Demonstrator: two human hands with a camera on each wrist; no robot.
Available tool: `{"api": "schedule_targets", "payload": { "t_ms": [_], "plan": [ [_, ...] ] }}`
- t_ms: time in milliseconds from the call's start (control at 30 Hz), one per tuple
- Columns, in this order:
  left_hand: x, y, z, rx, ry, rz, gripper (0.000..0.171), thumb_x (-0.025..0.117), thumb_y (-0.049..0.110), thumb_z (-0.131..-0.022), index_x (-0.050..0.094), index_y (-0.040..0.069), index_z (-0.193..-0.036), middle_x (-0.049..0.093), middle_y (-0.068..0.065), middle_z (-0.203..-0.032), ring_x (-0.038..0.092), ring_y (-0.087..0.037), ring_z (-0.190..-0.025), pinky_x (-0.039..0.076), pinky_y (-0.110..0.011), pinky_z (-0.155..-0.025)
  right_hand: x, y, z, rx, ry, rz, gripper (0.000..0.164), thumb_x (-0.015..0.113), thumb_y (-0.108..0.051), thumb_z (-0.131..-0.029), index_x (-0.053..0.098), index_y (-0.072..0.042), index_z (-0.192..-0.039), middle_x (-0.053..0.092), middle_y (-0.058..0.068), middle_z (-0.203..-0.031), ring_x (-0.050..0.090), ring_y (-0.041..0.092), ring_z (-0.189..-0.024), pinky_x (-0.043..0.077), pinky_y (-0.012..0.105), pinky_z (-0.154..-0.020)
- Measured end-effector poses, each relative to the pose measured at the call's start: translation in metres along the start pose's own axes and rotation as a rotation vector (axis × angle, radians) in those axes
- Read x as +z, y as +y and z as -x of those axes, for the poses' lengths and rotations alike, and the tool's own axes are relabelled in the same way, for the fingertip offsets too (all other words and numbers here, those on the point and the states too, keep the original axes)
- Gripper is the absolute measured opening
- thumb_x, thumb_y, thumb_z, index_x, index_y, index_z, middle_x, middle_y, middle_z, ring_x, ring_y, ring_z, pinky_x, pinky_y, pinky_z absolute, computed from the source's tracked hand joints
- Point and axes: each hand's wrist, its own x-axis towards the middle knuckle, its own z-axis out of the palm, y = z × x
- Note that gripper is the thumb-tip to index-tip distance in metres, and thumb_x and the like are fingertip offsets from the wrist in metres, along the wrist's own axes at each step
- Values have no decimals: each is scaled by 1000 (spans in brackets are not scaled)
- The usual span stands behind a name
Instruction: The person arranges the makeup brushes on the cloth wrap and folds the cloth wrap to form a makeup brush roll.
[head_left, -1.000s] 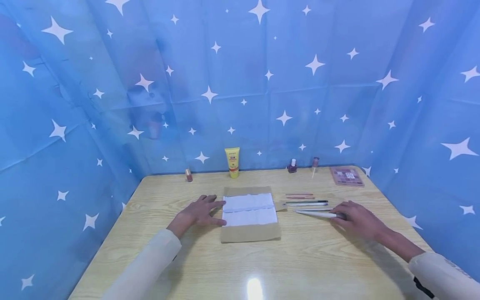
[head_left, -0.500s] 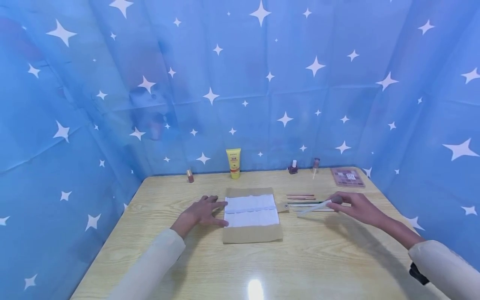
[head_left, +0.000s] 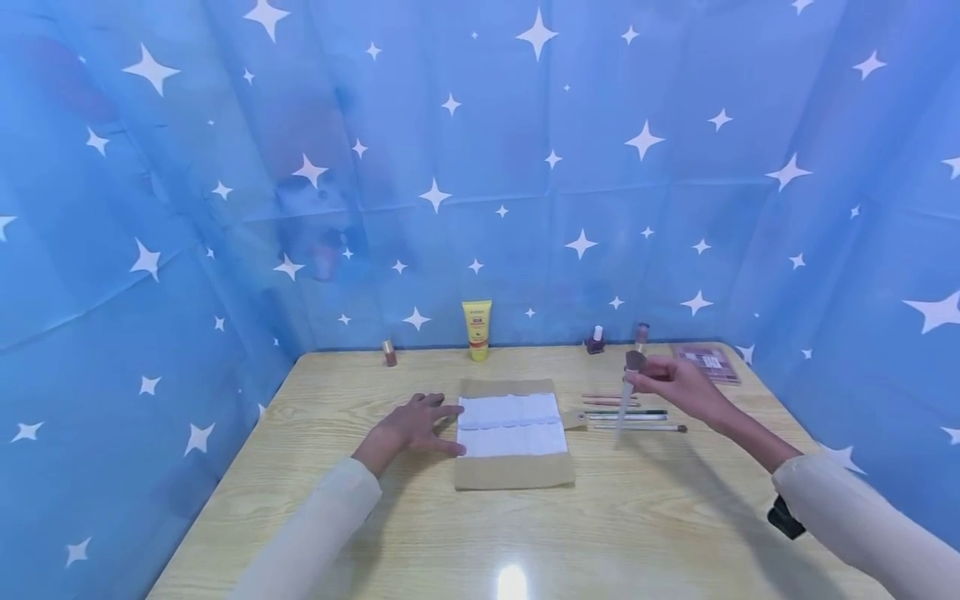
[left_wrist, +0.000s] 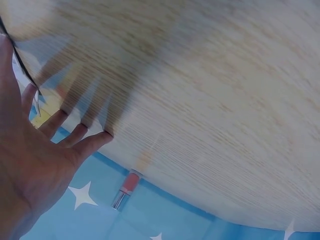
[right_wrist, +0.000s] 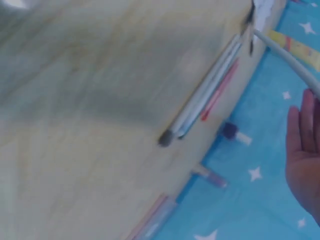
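My right hand (head_left: 684,385) pinches a makeup brush (head_left: 624,405) above the table, its dark bristles up and its pale handle slanting down. In the right wrist view the handle (right_wrist: 290,62) reaches past the fingers (right_wrist: 294,127). Below lie several slim brushes (head_left: 645,428) and pencils side by side. A tan brush roll (head_left: 513,473) is spread flat with its white pocketed lining (head_left: 512,440) showing and a snap tab (head_left: 576,419) pointing right. The fingers of my left hand (head_left: 414,425) are spread, with thumb and fingertip at the roll's left edge.
Along the table's back edge stand a small lipstick-like tube (head_left: 390,353), a yellow squeeze tube (head_left: 477,332), a dark nail polish bottle (head_left: 595,340) and a lip gloss (head_left: 642,333). An eyeshadow palette (head_left: 712,365) lies at back right. A blue star-patterned curtain (head_left: 420,233) hangs behind.
My right hand has lifted the makeup brush off the table, moved it left and tipped it from lying flat to nearly upright. The left hand keeps its place at the roll.
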Motion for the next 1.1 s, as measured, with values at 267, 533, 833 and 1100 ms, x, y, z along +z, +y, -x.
{"api": "schedule_targets", "payload": {
  "t_ms": [267, 533, 833, 1100],
  "plan": [
    [0, 2, -2, 7, 5, -30, 89, 66, 79, -83, 45, 35, -158, 34, -14, -166, 31, -44, -151, 38, -66, -113, 15, -19, -24, 16, -19, -3, 29, 69, -29, -102, 72, 0, -99, 78, 13, -94, 76, 15, -92, 57, 25, -76],
    [-1, 3, -3, 11, 5, -50, 88, 64, 80, -84, 44, 37, -158, 34, -13, -167, 32, -44, -151, 39, -65, -113, 37, -33, -53, 46, -78, -10, 41, 70, -33, -102, 71, 2, -121, 76, 18, -114, 75, 29, -104, 57, 51, -97],
    [-4, 3, -5, 7, 8, -55, 88, 64, 80, -84, 44, 37, -158, 34, -13, -166, 32, -44, -150, 39, -65, -113, 69, -54, -85, 2, -127, -43, 25, 72, -25, -101, 74, -2, -111, 77, 16, -111, 76, 26, -100, 61, 41, -87],
    [-1, 0, -3, -12, -2, -41, 89, 65, 80, -83, 45, 38, -158, 34, -12, -167, 32, -43, -151, 39, -64, -113, 107, -68, -110, 24, -123, -97, 31, 76, -21, -97, 73, 0, -120, 75, 19, -115, 74, 32, -106, 61, 43, -89]
  ]
}}
